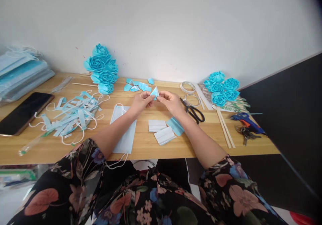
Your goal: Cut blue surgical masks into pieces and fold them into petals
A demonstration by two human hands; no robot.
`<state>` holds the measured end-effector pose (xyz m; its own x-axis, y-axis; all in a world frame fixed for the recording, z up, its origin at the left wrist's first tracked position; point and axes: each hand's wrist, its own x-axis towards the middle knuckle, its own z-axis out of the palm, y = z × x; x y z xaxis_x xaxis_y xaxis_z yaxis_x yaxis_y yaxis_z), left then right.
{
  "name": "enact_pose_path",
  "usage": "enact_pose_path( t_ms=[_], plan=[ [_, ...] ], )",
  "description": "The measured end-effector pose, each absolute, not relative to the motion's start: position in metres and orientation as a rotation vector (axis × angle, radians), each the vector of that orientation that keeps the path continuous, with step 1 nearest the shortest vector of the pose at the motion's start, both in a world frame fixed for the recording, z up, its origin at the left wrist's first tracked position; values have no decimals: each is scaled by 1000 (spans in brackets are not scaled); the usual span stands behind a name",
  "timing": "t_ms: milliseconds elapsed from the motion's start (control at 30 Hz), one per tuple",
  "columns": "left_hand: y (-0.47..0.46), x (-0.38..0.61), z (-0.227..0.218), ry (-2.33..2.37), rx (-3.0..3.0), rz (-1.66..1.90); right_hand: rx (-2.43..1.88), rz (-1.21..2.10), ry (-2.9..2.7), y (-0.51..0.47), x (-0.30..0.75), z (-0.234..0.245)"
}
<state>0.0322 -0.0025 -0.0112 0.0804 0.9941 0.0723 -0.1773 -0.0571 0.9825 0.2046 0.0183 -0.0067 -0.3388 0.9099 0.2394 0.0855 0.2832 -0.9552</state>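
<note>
The left hand (144, 101) and right hand (171, 100) pinch a small, pointed light-blue fabric piece (155, 93) — fingertips closed on its lower edges — above the pale wooden table (143, 147). Folding seems underway; the fold likely calls for firm pressing.

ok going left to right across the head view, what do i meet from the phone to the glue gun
Phone, cut strips, face mask, left hand, folded piece, right hand, scissors, wooden sticks, glue gun.
</note>
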Motion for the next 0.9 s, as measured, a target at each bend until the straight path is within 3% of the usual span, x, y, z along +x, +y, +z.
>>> enact_pose_path(
  t_ms=[900],
  plan=[
    [-3, 33, -10, 1027, 1146, 1277, -957, 1097, -1632, 16, 203, -5]
  ],
)
